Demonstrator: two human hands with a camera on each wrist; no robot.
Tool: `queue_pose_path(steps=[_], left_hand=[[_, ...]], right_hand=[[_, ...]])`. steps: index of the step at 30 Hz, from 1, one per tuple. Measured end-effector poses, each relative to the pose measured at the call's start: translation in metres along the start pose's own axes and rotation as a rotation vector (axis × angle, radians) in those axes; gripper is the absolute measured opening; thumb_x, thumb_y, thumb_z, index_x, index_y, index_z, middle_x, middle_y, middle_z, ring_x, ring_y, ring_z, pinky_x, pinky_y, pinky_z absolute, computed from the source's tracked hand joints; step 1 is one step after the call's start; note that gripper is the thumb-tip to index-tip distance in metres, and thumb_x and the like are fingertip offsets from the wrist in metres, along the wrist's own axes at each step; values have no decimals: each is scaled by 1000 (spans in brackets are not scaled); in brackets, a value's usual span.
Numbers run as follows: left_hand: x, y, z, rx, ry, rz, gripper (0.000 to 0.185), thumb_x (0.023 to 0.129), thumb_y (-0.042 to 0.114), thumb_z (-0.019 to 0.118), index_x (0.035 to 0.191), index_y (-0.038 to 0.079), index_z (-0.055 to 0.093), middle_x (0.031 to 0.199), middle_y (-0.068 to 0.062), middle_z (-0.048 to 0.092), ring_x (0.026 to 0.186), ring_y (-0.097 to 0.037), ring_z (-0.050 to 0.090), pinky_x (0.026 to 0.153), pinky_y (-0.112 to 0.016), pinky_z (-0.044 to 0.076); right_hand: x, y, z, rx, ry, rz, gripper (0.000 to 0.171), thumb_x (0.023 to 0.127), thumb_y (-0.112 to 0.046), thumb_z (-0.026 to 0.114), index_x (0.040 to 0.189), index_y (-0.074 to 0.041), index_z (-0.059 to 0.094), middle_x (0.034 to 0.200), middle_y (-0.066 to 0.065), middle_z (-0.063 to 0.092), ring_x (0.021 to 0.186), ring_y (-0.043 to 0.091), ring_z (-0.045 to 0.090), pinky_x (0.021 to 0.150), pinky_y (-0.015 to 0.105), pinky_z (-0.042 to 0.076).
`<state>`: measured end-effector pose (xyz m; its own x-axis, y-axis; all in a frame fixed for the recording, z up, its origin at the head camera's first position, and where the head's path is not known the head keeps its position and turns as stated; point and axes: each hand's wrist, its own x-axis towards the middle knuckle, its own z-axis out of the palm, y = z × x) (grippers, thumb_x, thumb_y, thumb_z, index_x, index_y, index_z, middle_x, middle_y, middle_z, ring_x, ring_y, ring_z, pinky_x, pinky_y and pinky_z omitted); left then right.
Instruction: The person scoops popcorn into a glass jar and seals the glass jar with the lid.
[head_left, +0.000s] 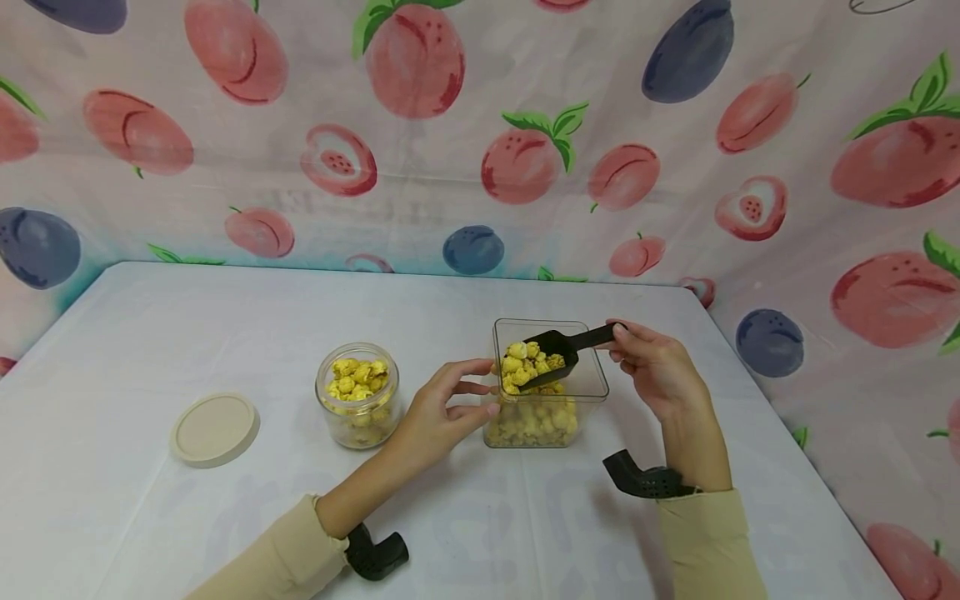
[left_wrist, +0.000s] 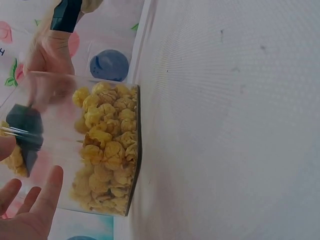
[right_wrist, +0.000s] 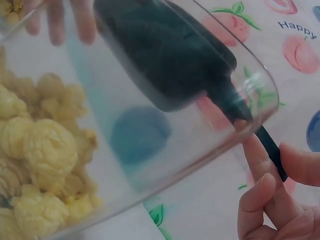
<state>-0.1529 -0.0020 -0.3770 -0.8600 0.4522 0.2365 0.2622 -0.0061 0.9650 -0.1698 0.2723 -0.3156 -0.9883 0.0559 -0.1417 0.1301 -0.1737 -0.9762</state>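
Note:
A clear square container (head_left: 592, 385) half full of yellow puffed pieces (head_left: 534, 422) stands at the table's middle right. My right hand (head_left: 618, 333) pinches the handle of a black scoop (head_left: 557, 352), which hovers over the container's mouth heaped with yellow pieces. In the right wrist view the scoop (right_wrist: 165, 60) shows through the container wall (right_wrist: 125, 145), and my right hand (right_wrist: 265, 165) grips its handle. My left hand (head_left: 483, 387) reaches to the container's left wall with straight fingers (left_wrist: 47, 192). I cannot tell if they touch it.
A round glass jar (head_left: 358, 404) holding yellow pieces stands left of my left hand, without its lid. A beige round lid (head_left: 215, 428) lies flat further left. The white table (head_left: 225, 317) is backed by fruit-print cloth (head_left: 675, 150), with its right edge close.

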Motion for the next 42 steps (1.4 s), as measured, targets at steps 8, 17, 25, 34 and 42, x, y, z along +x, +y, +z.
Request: queue_pose_path(steps=[8,17,25,34,42], left_hand=[[0,0,-1,-1,-1,13,51,87,7,64,134,8,44,136,-12,43,115,-29,54,84,-23,53],[0,1,0,-3,-1,9,51,87,7,64,134,8,44,136,-12,43,115,-29,54,85,-23,53],[-1,1,0,-6,-4,12,51,87,7,63,134,8,44,136,-13,43,115,-29,54,85,-23,53],[-1,1,-1,-9,-8,7,51,88,8,63,135,8,44,136,-12,43,115,-29,54,85,-23,53],[-1,2,-1,-2,-9,7,50,88,8,63,135,8,44,135,-14,43,115,-29,54,85,-23,53]], right_hand=[[2,2,-5,89,-38,2,22,94,-11,53,85,-18,71,70,-5,70,64,8,55,71,21,32],[1,1,-8,170,-75,-3,22,95,-10,50,86,-14,70,74,-2,70,67,10,53,69,21,30],[-1,-1,-12,261,-94,-34,17,94,-10,51,89,-10,68,74,0,71,66,10,54,67,21,32],[-1,-2,-13,290,-99,-55,17,94,-9,52,90,-9,68,76,2,71,66,12,52,66,22,30],[-1,-2,-15,317,-115,-66,19,95,-9,50,89,-9,68,77,3,72,66,12,52,67,21,31]])
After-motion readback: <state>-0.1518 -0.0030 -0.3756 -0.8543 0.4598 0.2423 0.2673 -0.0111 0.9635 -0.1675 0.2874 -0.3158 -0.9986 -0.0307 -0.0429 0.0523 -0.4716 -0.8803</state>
